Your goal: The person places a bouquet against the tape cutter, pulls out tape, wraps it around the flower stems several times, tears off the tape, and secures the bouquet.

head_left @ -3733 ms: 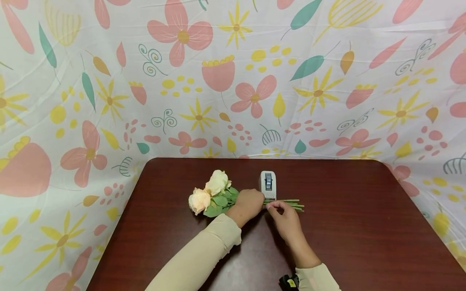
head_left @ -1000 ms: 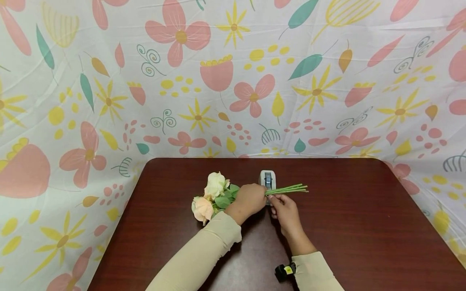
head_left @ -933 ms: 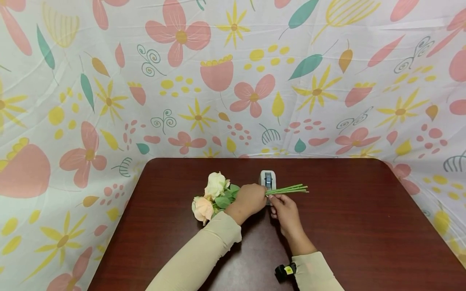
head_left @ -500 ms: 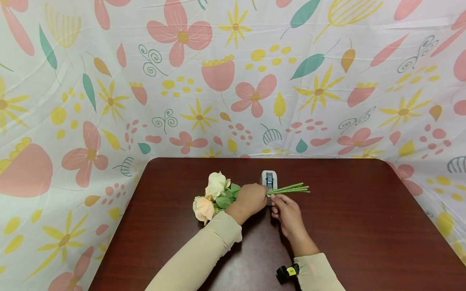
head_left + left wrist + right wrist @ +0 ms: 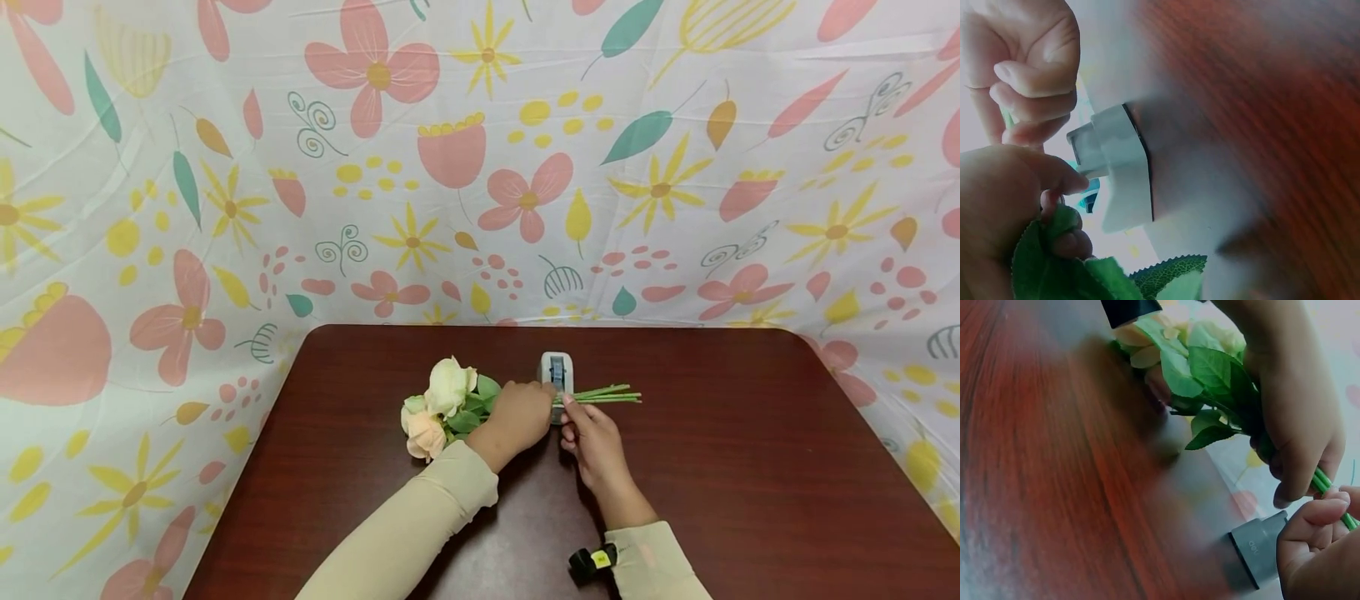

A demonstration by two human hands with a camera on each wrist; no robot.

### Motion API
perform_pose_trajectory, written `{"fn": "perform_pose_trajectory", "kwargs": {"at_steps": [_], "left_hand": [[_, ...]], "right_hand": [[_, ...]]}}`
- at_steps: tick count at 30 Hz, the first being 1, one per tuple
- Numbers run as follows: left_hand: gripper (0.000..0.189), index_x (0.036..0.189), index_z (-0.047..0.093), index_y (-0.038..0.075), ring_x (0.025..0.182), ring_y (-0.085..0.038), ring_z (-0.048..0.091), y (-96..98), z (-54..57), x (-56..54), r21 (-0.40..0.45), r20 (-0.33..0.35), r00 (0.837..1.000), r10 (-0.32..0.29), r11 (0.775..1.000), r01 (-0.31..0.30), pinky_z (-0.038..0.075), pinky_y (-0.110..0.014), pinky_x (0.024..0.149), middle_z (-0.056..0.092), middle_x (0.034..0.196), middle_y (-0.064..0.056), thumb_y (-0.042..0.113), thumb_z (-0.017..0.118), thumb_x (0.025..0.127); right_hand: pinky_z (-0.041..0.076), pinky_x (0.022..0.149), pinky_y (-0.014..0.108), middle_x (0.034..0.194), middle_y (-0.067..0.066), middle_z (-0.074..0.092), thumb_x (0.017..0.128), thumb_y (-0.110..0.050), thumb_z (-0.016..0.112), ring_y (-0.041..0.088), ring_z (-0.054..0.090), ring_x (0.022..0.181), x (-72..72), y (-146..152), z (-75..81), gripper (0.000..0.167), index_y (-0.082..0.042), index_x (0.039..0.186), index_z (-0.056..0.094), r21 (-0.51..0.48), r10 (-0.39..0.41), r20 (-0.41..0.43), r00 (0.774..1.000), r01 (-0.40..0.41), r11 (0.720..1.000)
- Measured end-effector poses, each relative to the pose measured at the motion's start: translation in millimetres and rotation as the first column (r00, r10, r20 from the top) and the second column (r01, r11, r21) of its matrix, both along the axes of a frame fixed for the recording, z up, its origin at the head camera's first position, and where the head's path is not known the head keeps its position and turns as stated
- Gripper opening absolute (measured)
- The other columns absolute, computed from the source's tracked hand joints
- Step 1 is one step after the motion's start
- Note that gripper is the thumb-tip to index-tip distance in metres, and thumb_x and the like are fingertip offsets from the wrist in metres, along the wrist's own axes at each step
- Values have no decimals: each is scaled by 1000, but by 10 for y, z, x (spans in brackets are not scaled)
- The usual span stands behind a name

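My left hand grips a bunch of artificial roses, cream and peach blooms with green leaves, around the upper stems. The green stem ends stick out to the right, past both hands. Right beside it, my right hand has its thumb and curled forefinger pinching at the stems; the right wrist view shows the thumb tip on the green stems. Whether tape lies under the fingertips, I cannot tell. Just behind the hands stands a white tape dispenser, its front partly hidden by stems and fingers.
The dark red-brown wooden table stretches out on both sides of the hands. A flower-printed cloth hangs behind its far edge and along the sides. A black strap-on camera sits at the right wrist.
Since the earliest frame, the stems have lifted over the dispenser's front. In the last half second the bunch has turned, bringing another bloom into sight, and my right thumb has moved up onto the stems.
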State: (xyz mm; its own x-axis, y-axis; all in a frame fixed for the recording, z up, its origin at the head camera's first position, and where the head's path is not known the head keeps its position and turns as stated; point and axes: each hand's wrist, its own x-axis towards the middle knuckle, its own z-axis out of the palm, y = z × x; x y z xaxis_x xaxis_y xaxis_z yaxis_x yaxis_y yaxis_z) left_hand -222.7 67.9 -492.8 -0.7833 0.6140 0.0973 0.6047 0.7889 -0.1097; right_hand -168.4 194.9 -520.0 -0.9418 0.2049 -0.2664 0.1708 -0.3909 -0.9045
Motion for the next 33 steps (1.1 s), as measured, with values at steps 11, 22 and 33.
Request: {"fn": "perform_pose_trajectory", "kwargs": {"at_steps": [11, 22, 33], "left_hand": [[31, 122, 65, 13, 91, -20, 69, -29, -14, -10, 77, 66, 998, 11, 997, -16, 51, -38, 85, 71, 103, -2, 32, 53, 100], [40, 127, 66, 20, 106, -20, 64, -118, 98, -7, 96, 177, 984, 7, 995, -24, 44, -42, 93, 67, 118, 1, 46, 47, 103], [32, 122, 71, 27, 105, -17, 61, -181, 111, -19, 102, 74, 996, -40, 994, 33, 44, -41, 95, 69, 116, 6, 46, 54, 103]], "right_hand": [[43, 55, 20, 73, -5, 60, 101, -28, 63, 6, 48, 60, -17, 67, -64, 28, -13, 78, 65, -11, 35, 14, 999, -35, 999], [42, 55, 19, 72, -5, 60, 102, -23, 62, 5, 47, 59, -35, 102, -106, 30, -14, 74, 66, -42, 64, 4, 998, -64, 997], [39, 55, 19, 74, -5, 56, 102, -24, 62, 5, 44, 60, -49, 107, -118, 29, -12, 75, 63, -36, 87, 11, 996, -87, 996]]}}
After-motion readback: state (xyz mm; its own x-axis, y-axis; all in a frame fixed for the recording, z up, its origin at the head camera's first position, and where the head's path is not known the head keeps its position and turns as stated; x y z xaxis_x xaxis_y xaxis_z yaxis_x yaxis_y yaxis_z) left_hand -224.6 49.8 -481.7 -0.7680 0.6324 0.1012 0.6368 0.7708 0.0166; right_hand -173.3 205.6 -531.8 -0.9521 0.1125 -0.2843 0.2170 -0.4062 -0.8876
